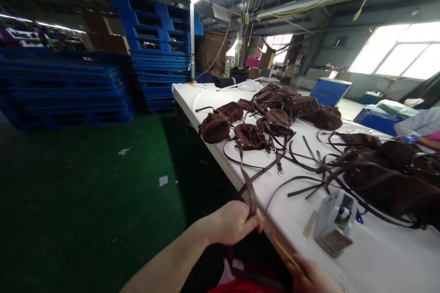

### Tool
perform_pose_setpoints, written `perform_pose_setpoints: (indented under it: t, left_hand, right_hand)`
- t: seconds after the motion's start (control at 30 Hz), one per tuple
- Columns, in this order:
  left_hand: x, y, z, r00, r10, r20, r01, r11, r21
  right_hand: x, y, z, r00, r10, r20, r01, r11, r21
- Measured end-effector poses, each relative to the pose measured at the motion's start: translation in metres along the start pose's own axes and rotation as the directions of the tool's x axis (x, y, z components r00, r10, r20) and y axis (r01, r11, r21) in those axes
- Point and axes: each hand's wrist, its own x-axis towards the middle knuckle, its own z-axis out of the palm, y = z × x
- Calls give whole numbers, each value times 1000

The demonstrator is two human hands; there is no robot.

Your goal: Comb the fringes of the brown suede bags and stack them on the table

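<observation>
Plainly, with the left hand as the dial's centre, a tall stack of blue plastic pallets stands farthest left, toward eleven o'clock. The left hand is closed round a flat dark-brown strap, pinched between thumb and fingers just off the edge of the white-topped table. That strap's long axis runs nearly twelve to six, rising from the grip to a small, soft dark-brown bag at twelve o'clock on the table; the left hand is clearly the nearer one. Toward one o'clock lies a heap of similar brown bags. At four o'clock the right hand is blurred and cut off by the lower border, beside a thin yellow strip; whether it grips anything I cannot tell. At three sits a clear-sided box, contents smeared. Between two and three, a dark pile of bags and straps runs out of view. Below the left hand the strap's course is lost in shadow.
</observation>
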Motion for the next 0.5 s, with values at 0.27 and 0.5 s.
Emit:
perform_pose_setpoints:
  t: [0.27,0.5]
  left_hand:
    - [-86,17,26,865,-219,451,10,908,420]
    - [-99,-23,32,868,-338,365,224,921,320]
  right_hand:
    - [34,-75,10,985,-154,84,24,596,803]
    - [54,-122,26,970,-211,118,-16,430,903]
